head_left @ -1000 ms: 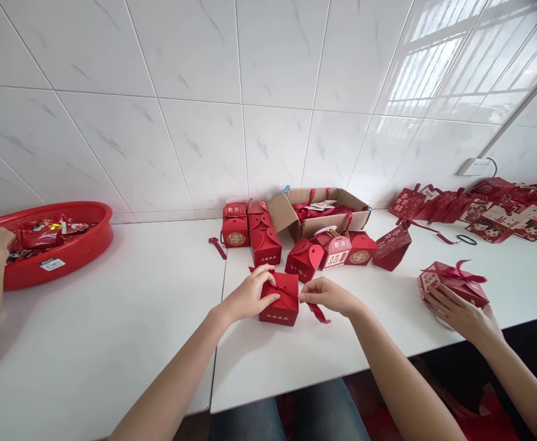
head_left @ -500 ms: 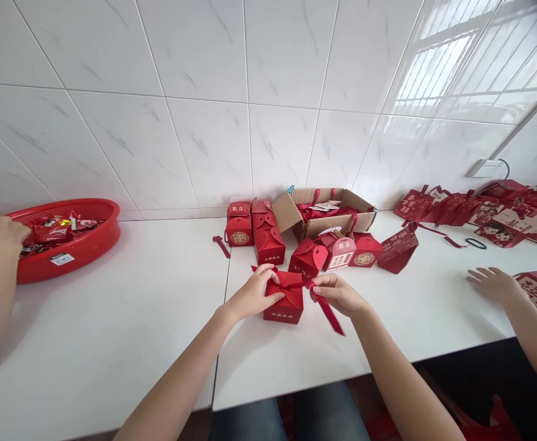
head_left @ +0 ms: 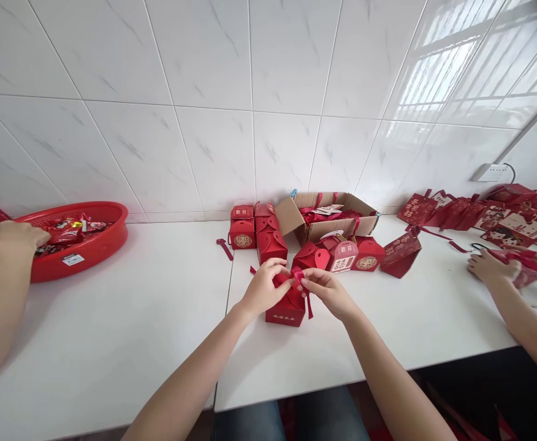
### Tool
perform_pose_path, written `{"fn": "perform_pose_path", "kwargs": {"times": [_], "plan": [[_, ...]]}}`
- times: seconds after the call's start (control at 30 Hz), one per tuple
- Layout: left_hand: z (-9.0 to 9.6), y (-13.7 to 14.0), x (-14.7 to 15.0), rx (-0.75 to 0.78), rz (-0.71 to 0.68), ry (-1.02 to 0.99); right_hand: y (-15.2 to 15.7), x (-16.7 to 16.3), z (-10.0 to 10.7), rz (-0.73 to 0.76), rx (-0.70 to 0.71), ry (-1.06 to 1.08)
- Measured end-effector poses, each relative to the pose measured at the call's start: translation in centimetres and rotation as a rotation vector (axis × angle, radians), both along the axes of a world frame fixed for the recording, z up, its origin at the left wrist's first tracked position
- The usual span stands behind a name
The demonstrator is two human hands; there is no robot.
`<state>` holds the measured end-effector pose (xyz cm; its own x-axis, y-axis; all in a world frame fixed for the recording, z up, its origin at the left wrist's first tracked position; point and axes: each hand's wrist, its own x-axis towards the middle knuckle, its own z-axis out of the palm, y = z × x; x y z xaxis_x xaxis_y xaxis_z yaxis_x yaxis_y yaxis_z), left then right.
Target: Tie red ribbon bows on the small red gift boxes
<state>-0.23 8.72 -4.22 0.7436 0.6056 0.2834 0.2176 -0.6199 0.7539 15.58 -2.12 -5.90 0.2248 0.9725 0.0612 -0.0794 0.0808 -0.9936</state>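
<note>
A small red gift box (head_left: 285, 315) stands on the white table in front of me, its top partly hidden by my hands. A red ribbon (head_left: 298, 274) rises from its top in a loop, and one loose tail hangs at the box's right side. My left hand (head_left: 267, 286) is closed over the box's left top, thumb and fingers pinching at the ribbon. From the right, my right hand (head_left: 327, 291) pinches the loop between thumb and fingertips. Just behind stand more red gift boxes (head_left: 272, 246), some with gold or white print.
A cardboard box (head_left: 337, 228) of red ribbons and cards stands by the tiled wall. At left, another person's hand (head_left: 18, 236) reaches into a red basket (head_left: 75, 263) of wrapped sweets. At right, a co-worker's hand (head_left: 491, 267) holds a red box near piled flat boxes (head_left: 507, 223).
My right hand has brought the ribbon's stretched end in over the box, where it now forms a loop. The co-worker at right has moved a red box farther back; the left person's hand has moved right.
</note>
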Motion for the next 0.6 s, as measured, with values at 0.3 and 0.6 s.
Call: {"fn": "perform_pose_path", "kwargs": {"times": [0.3,0.6], "plan": [[-0.3,0.0,-0.1,0.075,-0.015,-0.059,1.1,-0.9,0.0,0.008,-0.073,-0.200],[-0.4,2.7,-1.8,0.270,-0.162,0.116,1.3,-1.6,-0.7,-0.038,0.006,-0.243]]}}
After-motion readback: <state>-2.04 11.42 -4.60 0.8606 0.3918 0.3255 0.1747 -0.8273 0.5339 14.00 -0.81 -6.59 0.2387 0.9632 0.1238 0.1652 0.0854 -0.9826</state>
